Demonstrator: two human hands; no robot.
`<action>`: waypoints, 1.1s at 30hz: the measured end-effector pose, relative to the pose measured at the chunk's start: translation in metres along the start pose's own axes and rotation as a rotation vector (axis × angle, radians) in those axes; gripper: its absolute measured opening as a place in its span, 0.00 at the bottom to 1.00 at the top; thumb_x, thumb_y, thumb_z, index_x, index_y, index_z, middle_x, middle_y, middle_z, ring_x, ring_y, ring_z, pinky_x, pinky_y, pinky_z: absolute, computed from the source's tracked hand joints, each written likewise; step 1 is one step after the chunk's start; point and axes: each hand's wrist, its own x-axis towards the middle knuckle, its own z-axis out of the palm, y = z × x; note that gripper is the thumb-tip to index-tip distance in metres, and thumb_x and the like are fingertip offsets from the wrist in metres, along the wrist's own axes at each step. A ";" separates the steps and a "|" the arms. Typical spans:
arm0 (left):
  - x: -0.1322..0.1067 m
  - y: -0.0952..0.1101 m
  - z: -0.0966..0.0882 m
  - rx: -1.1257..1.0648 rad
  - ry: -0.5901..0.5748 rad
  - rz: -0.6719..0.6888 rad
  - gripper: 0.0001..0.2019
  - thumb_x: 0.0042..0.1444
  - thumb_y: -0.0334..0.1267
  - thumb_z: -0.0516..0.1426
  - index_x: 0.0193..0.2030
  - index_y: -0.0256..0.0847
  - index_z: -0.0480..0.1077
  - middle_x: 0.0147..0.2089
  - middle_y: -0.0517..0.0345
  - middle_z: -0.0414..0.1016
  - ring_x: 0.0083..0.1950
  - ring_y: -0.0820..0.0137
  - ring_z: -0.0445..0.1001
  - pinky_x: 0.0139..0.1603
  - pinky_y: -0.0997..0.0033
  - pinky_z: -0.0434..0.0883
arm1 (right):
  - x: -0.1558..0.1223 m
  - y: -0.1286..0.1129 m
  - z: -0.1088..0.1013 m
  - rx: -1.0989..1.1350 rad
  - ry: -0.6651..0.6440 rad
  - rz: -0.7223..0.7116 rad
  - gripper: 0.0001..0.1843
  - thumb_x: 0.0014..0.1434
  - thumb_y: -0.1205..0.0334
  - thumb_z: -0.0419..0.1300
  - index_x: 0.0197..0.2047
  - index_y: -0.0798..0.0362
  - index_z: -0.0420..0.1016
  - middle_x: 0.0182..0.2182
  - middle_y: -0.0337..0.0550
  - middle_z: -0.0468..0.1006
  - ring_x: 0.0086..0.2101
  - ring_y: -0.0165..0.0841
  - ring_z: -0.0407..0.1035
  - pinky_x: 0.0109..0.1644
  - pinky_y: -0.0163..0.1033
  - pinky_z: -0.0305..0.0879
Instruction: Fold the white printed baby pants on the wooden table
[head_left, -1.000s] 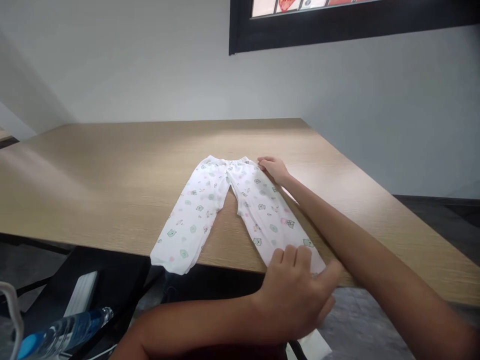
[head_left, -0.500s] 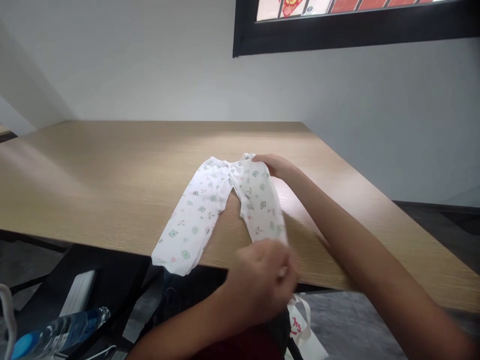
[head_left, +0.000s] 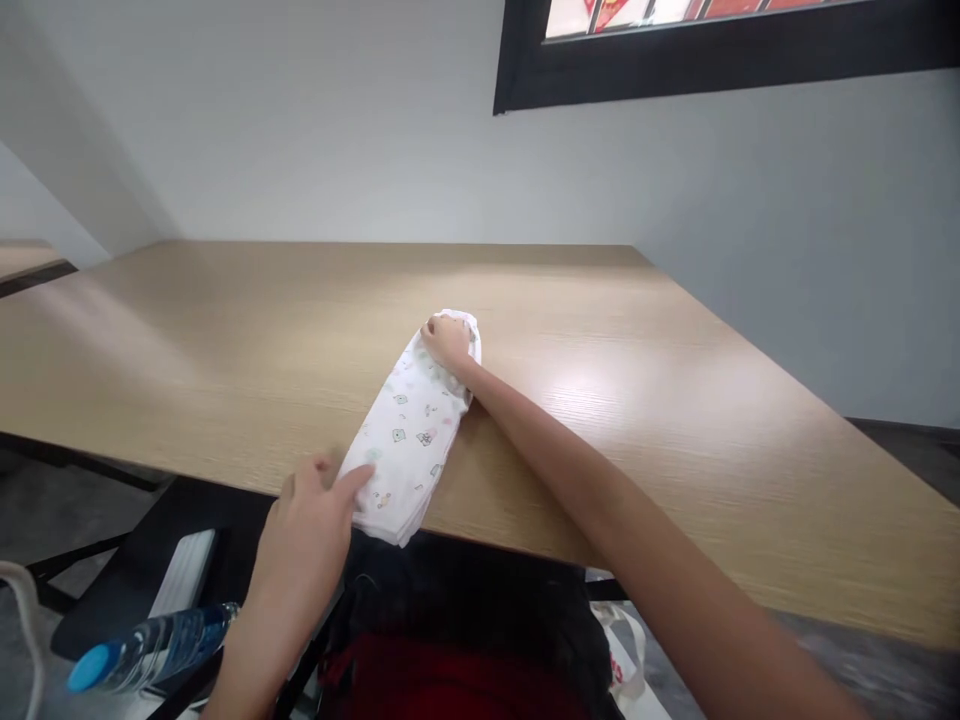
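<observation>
A pair of small white trousers (head_left: pixel 409 430) with a green and pink print lies folded lengthwise, one leg over the other, on the wooden table. At the far, waist end, my right hand (head_left: pixel 448 343) rests on the cloth with its fingers curled into it. My left hand (head_left: pixel 311 515) is beside the near leg ends, which reach the table's front edge. Its thumb touches the printed cloth while the other fingers are spread apart, holding nothing.
The wooden table (head_left: pixel 247 330) runs back to a grey wall with a dark-framed window (head_left: pixel 652 65). At the lower left, a water bottle (head_left: pixel 161 645) with a blue cap and a white object (head_left: pixel 184 572) lie on a black chair. A white bag (head_left: pixel 630 665) sits below the table.
The trouser leg on the right has been folded over onto the left one. My right hand moved left with the waist, and my left hand has let go of the leg end and moved left.
</observation>
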 end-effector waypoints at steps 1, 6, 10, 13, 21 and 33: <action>0.001 0.003 0.003 0.016 0.015 0.022 0.18 0.56 0.30 0.47 0.47 0.53 0.70 0.49 0.47 0.65 0.47 0.57 0.68 0.41 0.59 0.67 | -0.002 0.004 0.003 -0.038 0.019 -0.030 0.12 0.58 0.66 0.47 0.26 0.53 0.66 0.34 0.48 0.70 0.41 0.43 0.62 0.46 0.46 0.54; -0.009 0.042 0.016 -0.111 0.043 0.220 0.21 0.52 0.23 0.50 0.45 0.54 0.71 0.55 0.47 0.60 0.55 0.54 0.60 0.51 0.49 0.62 | -0.007 0.037 -0.008 -0.276 0.032 -0.225 0.11 0.59 0.68 0.47 0.34 0.54 0.69 0.40 0.50 0.70 0.42 0.45 0.60 0.48 0.50 0.53; -0.012 0.064 0.014 -0.259 -0.058 0.482 0.21 0.53 0.23 0.49 0.49 0.50 0.67 0.60 0.48 0.56 0.63 0.54 0.52 0.57 0.42 0.54 | -0.018 0.063 -0.041 -0.231 -0.094 -0.370 0.12 0.57 0.70 0.49 0.39 0.54 0.71 0.42 0.47 0.72 0.43 0.42 0.62 0.50 0.49 0.54; 0.026 0.068 0.004 -0.327 -0.176 0.645 0.14 0.60 0.33 0.46 0.49 0.45 0.67 0.61 0.51 0.57 0.63 0.59 0.54 0.60 0.49 0.54 | -0.042 0.066 -0.071 0.000 -0.344 -0.372 0.15 0.57 0.70 0.48 0.43 0.53 0.72 0.45 0.43 0.72 0.43 0.38 0.65 0.48 0.43 0.59; 0.156 0.081 0.027 -0.266 -0.352 0.614 0.17 0.62 0.33 0.41 0.48 0.27 0.66 0.49 0.44 0.71 0.48 0.62 0.70 0.49 0.65 0.66 | -0.096 0.052 -0.085 0.204 -0.478 -0.401 0.20 0.64 0.65 0.41 0.56 0.52 0.63 0.53 0.43 0.66 0.51 0.36 0.60 0.55 0.44 0.57; -0.005 0.032 0.028 -0.263 -0.229 0.804 0.27 0.59 0.26 0.45 0.65 0.44 0.44 0.66 0.59 0.48 0.66 0.67 0.47 0.64 0.57 0.50 | -0.018 0.068 -0.068 -0.217 -0.417 -0.526 0.19 0.61 0.70 0.43 0.50 0.61 0.68 0.53 0.53 0.65 0.53 0.41 0.57 0.56 0.47 0.55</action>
